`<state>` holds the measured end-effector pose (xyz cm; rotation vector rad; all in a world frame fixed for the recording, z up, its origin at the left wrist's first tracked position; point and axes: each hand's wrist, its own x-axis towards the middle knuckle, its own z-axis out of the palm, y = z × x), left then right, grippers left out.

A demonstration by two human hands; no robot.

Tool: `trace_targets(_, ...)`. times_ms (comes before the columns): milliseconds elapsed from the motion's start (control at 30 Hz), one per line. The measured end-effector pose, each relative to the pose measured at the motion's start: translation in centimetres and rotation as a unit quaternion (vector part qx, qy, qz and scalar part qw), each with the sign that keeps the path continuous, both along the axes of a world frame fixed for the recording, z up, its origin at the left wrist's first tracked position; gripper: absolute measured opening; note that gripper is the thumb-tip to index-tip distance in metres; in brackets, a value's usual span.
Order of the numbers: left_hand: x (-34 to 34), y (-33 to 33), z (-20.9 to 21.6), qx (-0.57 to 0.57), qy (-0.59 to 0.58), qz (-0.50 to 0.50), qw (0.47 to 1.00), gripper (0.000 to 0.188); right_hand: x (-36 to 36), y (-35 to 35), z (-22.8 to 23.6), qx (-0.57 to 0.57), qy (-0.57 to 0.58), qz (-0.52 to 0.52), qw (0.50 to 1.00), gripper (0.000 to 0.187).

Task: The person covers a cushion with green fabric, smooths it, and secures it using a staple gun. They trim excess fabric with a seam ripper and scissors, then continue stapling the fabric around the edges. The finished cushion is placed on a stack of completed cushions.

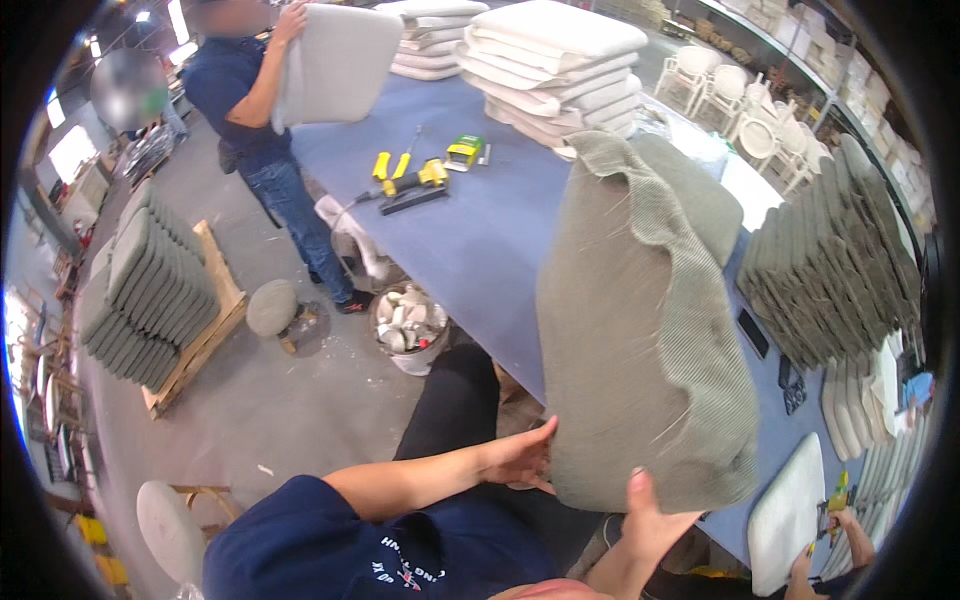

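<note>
A grey-green woven fabric seat pad (640, 330) stands tilted up in front of me over the table's edge. Its right side has a loose, wavy fabric border with frayed threads. My left hand (518, 457) grips the lower left corner, with some fingers hidden under it. At the bottom edge my right hand (648, 515) holds on, thumb on the near face and the other fingers hidden behind. Just behind lies another grey-green pad (690, 195), partly covered by the one I hold.
On the blue table (450, 250) lie a yellow-and-black staple gun (415, 182), yellow-handled tools (393, 163) and a phone (753, 333). White pads (555, 65) and dark pads (830, 260) stand stacked. A scrap bucket (408, 330) sits below. Co-workers handle a pale pad (335, 65) and a white pad (788, 515).
</note>
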<state>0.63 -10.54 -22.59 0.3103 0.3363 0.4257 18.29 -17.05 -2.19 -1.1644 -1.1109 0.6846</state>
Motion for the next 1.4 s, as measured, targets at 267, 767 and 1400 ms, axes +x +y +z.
trace_targets(267,-7.2,5.4,2.5,0.195,0.215,0.193,0.937,0.108,1.4,-7.6,-10.6,-0.133,-0.331,0.114,0.927,0.075)
trace_targets(767,-7.1,7.0,29.6,0.702,0.262,0.364,0.553,0.06,-6.9,1.3,-11.8,-0.172,-0.162,0.413,0.88,0.038)
trace_targets(1400,-6.7,0.3,33.1,0.676,0.055,0.204,0.706,0.042,13.7,8.6,-23.9,-0.087,-0.493,-0.268,0.823,0.03)
